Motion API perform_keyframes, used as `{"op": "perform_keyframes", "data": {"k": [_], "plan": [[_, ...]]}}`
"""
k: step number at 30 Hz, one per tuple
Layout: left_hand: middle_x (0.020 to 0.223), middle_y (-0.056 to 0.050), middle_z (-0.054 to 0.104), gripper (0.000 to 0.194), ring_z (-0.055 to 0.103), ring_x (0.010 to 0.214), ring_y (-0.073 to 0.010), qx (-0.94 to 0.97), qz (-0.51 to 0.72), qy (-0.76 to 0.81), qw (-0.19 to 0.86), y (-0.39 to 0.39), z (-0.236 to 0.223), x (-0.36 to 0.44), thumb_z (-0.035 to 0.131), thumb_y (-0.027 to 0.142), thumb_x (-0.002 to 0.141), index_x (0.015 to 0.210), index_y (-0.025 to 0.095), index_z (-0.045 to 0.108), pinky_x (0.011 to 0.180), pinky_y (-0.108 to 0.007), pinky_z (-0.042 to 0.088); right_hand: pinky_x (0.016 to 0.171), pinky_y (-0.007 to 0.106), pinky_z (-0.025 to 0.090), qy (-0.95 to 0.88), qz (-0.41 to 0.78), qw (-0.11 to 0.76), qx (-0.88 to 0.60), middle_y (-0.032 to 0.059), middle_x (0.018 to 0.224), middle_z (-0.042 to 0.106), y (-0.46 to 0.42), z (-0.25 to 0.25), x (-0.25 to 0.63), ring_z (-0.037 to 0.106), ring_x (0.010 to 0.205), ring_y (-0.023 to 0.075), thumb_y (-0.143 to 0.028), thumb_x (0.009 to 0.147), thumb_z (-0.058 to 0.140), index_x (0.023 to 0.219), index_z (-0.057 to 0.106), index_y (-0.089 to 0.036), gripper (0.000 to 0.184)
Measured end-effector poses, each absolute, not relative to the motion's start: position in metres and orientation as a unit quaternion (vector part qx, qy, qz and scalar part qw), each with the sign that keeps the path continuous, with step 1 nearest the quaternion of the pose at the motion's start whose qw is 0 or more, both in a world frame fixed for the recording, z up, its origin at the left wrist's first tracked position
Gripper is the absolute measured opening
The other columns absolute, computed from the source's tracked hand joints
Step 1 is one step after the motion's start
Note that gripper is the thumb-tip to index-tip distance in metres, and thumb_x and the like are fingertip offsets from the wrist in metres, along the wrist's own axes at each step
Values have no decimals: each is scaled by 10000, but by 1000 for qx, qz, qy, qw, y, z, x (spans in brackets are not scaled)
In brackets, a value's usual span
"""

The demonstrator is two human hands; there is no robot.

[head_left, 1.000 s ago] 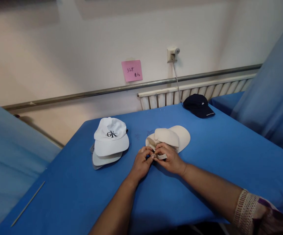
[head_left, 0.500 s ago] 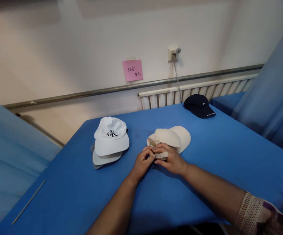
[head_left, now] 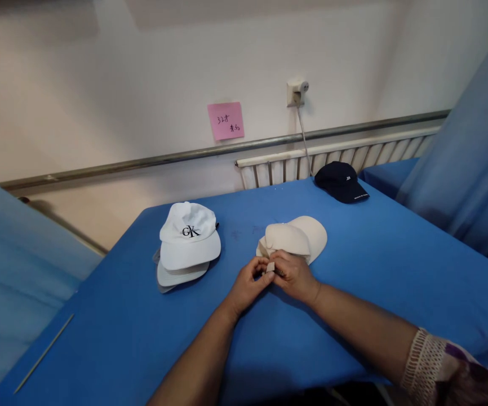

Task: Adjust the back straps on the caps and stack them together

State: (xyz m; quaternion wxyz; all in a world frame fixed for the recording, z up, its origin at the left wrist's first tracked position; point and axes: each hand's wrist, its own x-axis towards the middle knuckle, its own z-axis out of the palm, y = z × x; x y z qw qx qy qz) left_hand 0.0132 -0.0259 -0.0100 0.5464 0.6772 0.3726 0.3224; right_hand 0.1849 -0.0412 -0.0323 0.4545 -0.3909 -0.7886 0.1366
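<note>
A cream baseball cap [head_left: 288,239] lies on its side on the blue table cover, brim pointing to the far right. Both hands meet at its near back edge, where the adjusting strap [head_left: 270,267] sticks up between the fingers. My left hand [head_left: 249,285] is closed, pinching the strap from the left. From the right, my right hand [head_left: 298,276] is closed on the same strap, close against the cap's crown. The buckle, if there is one, is hidden by the fingers.
White caps [head_left: 190,237] are stacked on a grey one at the left. A dark navy cap [head_left: 341,181] sits at the far right corner. A thin stick [head_left: 44,353] lies by the left edge. Behind are a radiator [head_left: 284,170] and a metal rail [head_left: 176,155].
The strap's loose end, which stuck out to the right across my right hand, now shows only as a short piece between my fingers. Both hands stay at the cap's back.
</note>
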Motion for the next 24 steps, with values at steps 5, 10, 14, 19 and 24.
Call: {"op": "perform_keyframes", "data": {"k": [5, 10, 14, 19, 24], "plan": [[820, -35, 649, 404, 568, 782, -176, 733, 310, 437, 418, -25, -8, 11, 396, 459, 941, 855, 162, 656, 753, -289, 437, 828, 376, 531, -810, 138, 420, -385, 87, 1076, 612, -45, -24, 186, 618, 933, 222, -298, 780, 728, 1075, 608, -214, 330], [877, -39, 698, 396, 607, 859, -204, 726, 334, 440, 409, -25, -1, 10, 396, 448, 941, 998, 203, 702, 815, -300, 456, 816, 385, 531, -816, 106, 398, -405, 97, 1092, 596, -46, -20, 184, 616, 931, 232, -204, 799, 663, 1094, 609, -211, 300], [1005, -58, 707, 418, 606, 995, -228, 686, 354, 436, 463, -26, 3, 7, 435, 478, 921, 1056, 183, 698, 922, -326, 437, 796, 373, 533, -791, 105, 453, -398, 85, 1044, 603, -45, -20, 185, 613, 911, 221, -174, 822, 623, 1080, 614, -230, 265], [969, -62, 693, 341, 608, 935, -208, 660, 344, 386, 545, -22, -2, 2, 580, 449, 852, 1007, 162, 681, 877, -315, 449, 788, 354, 526, -756, 178, 517, -360, 61, 977, 601, -44, -19, 187, 604, 897, 205, -194, 810, 661, 996, 616, -240, 197], [769, -16, 653, 215, 567, 741, -163, 704, 319, 440, 457, -14, -12, -1, 612, 365, 802, 813, 159, 670, 731, -279, 439, 797, 355, 514, -746, 194, 536, -345, 56, 942, 602, -43, -19, 188, 597, 893, 198, -200, 816, 656, 954, 586, -225, 157]]}}
